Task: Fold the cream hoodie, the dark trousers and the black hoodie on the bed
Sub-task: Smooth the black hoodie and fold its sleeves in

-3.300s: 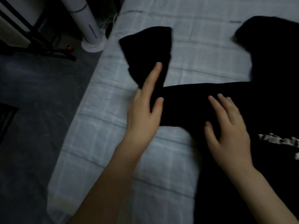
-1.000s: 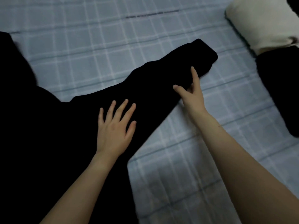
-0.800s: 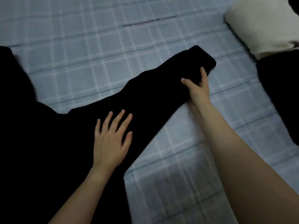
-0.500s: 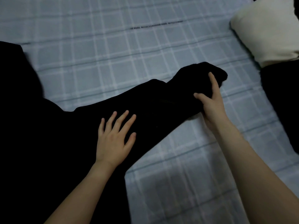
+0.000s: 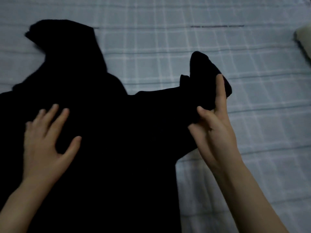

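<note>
The black hoodie (image 5: 117,132) lies spread across the left and middle of the bed, its hood up at the top left. My left hand (image 5: 45,140) presses flat on the hoodie's body with fingers spread. My right hand (image 5: 213,125) grips the hoodie's right sleeve (image 5: 202,81) near the cuff and holds it lifted off the sheet, with the cuff end sticking up. A sliver of the cream hoodie (image 5: 305,42) shows at the right edge. The dark trousers are out of view.
The bed (image 5: 168,39) is covered with a pale blue checked sheet that fills the whole background. Bare sheet stretches above the hoodie and to the right of the lifted sleeve.
My right hand has closed on the sleeve end and raised it, drawing it in toward the hoodie's body. My left hand has slid left over the chest. The view has shifted left.
</note>
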`<action>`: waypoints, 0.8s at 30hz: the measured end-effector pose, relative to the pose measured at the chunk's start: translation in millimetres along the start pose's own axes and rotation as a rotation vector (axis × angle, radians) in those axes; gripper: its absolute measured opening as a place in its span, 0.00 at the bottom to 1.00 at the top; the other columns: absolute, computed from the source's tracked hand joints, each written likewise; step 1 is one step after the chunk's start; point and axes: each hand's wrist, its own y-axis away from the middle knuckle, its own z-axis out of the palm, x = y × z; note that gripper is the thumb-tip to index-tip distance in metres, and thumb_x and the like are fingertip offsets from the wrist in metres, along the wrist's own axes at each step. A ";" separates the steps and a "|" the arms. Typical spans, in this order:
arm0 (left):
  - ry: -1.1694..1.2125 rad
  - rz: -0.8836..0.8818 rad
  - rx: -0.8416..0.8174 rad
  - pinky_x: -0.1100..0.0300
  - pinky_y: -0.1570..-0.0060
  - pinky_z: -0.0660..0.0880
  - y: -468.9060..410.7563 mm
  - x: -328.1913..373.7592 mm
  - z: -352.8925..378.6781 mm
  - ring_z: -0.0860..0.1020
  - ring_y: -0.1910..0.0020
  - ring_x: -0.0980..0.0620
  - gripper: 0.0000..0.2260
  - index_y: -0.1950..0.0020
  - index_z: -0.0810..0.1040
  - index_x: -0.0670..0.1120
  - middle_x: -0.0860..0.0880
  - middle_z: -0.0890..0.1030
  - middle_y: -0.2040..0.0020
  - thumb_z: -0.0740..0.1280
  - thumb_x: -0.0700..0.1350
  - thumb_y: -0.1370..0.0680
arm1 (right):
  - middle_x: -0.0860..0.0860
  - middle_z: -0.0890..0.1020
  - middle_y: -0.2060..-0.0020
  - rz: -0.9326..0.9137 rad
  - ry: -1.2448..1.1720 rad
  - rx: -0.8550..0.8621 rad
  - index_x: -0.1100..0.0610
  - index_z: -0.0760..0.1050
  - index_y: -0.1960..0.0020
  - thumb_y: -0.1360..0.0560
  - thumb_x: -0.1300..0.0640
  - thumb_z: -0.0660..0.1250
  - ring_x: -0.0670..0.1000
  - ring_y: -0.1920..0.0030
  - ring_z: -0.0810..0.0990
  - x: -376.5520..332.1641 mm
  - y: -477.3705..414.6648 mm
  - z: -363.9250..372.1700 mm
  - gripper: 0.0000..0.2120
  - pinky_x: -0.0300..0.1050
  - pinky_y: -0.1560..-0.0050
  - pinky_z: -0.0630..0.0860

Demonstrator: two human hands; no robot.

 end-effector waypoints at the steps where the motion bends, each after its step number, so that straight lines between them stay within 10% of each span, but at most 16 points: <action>1: -0.003 -0.074 -0.012 0.35 0.26 0.54 6.9 -25.6 -10.1 0.52 0.20 0.51 0.32 0.21 0.55 0.60 0.57 0.54 0.20 0.57 0.61 0.25 | 0.54 0.73 0.28 0.019 -0.015 -0.020 0.38 0.58 0.24 0.20 0.72 0.54 0.53 0.35 0.76 8.0 1.0 16.9 0.36 0.50 0.32 0.71; 12: -0.233 -0.260 -0.193 0.29 0.30 0.49 37.4 -136.8 -30.4 0.53 0.22 0.40 0.33 0.20 0.59 0.51 0.46 0.59 0.20 0.50 0.64 0.23 | 0.49 0.75 0.29 0.136 0.040 -0.238 0.36 0.59 0.23 0.21 0.68 0.58 0.53 0.34 0.76 118.4 9.0 167.9 0.36 0.49 0.34 0.72; 15: -0.243 -0.232 -0.191 0.30 0.29 0.48 39.7 -142.3 -25.0 0.53 0.21 0.40 0.32 0.20 0.57 0.52 0.47 0.58 0.20 0.50 0.63 0.22 | 0.42 0.65 0.24 -0.021 0.683 -0.262 0.35 0.56 0.23 0.22 0.61 0.59 0.46 0.24 0.62 163.1 9.1 193.1 0.34 0.46 0.23 0.58; 19: -0.020 -0.219 -0.211 0.38 0.26 0.42 38.6 -150.2 -44.5 0.47 0.20 0.49 0.29 0.21 0.56 0.58 0.55 0.54 0.19 0.54 0.61 0.21 | 0.51 0.46 0.19 -0.042 1.877 -0.516 0.27 0.35 0.26 0.19 0.41 0.52 0.66 0.22 0.41 229.4 25.4 211.2 0.31 0.74 0.27 0.41; 24: 0.330 -0.222 -0.047 0.70 0.30 0.60 40.8 -160.8 -98.8 0.67 0.28 0.57 0.20 0.28 0.72 0.53 0.57 0.69 0.27 0.65 0.44 0.21 | 0.56 0.49 0.19 -0.178 1.823 -0.550 0.28 0.43 0.24 0.19 0.43 0.49 0.67 0.21 0.47 219.2 33.7 213.5 0.27 0.72 0.26 0.45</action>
